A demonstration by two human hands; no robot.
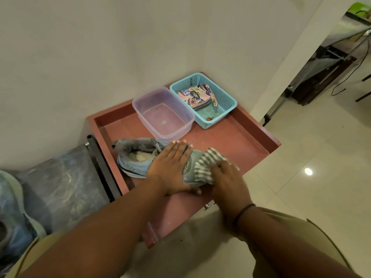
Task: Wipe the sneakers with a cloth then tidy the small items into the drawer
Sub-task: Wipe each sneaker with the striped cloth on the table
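A blue-grey sneaker (134, 159) lies on its side on the reddish-brown cabinet top (236, 141), toe pointing right. My left hand (172, 167) lies flat across its middle and holds it down, thumb at the sole. My right hand (226, 177) presses a grey-and-white striped cloth (206, 163) against the toe; the toe is hidden under the cloth. A second blue sneaker (12, 213) shows partly at the far left edge. A drawer knob (207, 206) sticks out below the front edge.
A clear plastic tub (160, 111) stands behind the sneaker, next to a teal mesh basket (224, 99) holding a floral pouch (197, 95) and small items. A dark marbled seat (60, 181) adjoins on the left. Walls close the back; tiled floor lies to the right.
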